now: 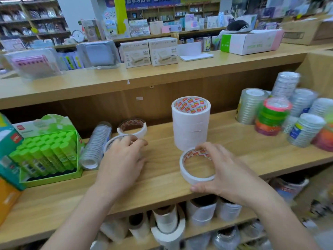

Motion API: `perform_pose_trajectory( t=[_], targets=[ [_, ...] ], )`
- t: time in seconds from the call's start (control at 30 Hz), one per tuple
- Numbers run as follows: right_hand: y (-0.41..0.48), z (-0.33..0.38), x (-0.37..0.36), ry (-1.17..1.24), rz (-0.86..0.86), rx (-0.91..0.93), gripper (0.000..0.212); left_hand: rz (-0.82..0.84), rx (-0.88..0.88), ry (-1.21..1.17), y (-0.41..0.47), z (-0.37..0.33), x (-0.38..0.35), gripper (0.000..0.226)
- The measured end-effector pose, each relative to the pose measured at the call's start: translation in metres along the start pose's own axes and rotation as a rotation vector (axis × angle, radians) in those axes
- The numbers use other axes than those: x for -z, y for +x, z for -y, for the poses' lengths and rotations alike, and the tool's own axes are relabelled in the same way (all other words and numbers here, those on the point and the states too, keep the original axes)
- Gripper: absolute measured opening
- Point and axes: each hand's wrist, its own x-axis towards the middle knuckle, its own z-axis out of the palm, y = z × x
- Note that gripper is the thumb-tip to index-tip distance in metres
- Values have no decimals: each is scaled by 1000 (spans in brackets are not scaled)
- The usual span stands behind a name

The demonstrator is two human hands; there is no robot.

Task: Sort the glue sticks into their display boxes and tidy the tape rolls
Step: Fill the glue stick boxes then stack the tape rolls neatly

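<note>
On the wooden shelf point(162, 183), my right hand point(228, 174) grips a flat white tape roll point(187, 175) by its rim, thumb at the front, fingers at the back. Just behind it stands a tall stack of white tape rolls point(191, 123). My left hand point(124, 157) curls its fingers over another white tape roll point(112, 141), mostly hiding it. A third loose white roll point(133, 129) lies behind that. A sleeve of clear tape rolls point(95, 147) lies on its side beside a green display box point(54, 175) full of green glue sticks point(45, 152).
Stacks of clear and coloured tape rolls point(273, 114) crowd the shelf's right end. Teal and orange boxes point(7, 159) stand at the far left. The shelf below holds large white rolls point(167, 224). The upper shelf point(162, 73) carries boxed stationery.
</note>
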Motion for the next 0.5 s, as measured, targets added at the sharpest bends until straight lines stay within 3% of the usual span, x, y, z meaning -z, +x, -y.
perform_pose_trajectory(
  t=[0.1, 0.2, 0.27, 0.37, 0.5],
  targets=[
    [0, 4, -6, 6, -95, 40, 81, -14, 15, -29, -2, 4, 0, 38],
    [-2, 11, 11, 509, -158, 83, 68, -1, -22, -149, -3, 4, 3, 36],
    [5, 18, 33, 767, -294, 153, 60, 8, -65, -257, -5, 1, 6, 33],
    [32, 29, 63, 705, -481, 172, 64, -2, -110, -284, -1, -8, 10, 42],
    [72, 31, 69, 477, -498, 80, 71, -89, -130, -521, 27, -38, 18, 68]
  ],
)
